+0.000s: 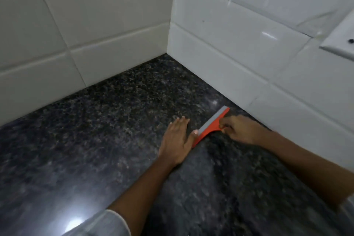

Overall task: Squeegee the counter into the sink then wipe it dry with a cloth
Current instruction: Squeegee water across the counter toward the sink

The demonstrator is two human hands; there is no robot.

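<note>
Worktop (107,124) of dark speckled stone fills the low part of the view and runs back into a corner where two white tiled walls (115,30) meet. An orange squeegee (211,125) with a grey strip along its blade sits on the stone, close to the right wall but not touching it. One end of the blade points at the foot of that wall, and the other end points toward the person. The right hand (239,130) holds the orange part from the wall side, with its fingers (223,122) curled tight around it. The left hand (177,140) lies flat on the stone just beside the blade, with its fingers (181,120) straight and close together, holding nothing. Its thumb touches the near end of the blade. Only a thin bit of stone shows between the squeegee and the right wall. To the left of the hands there is a big bare stretch of stone, all the way to the back wall. A bright spot of light shines on the stone near the bottom edge, next to a pale sleeve (107,224). A white plate (339,38) sticks out from the right wall, high up at the edge of the view. The sink and the cloth cannot be seen.
</note>
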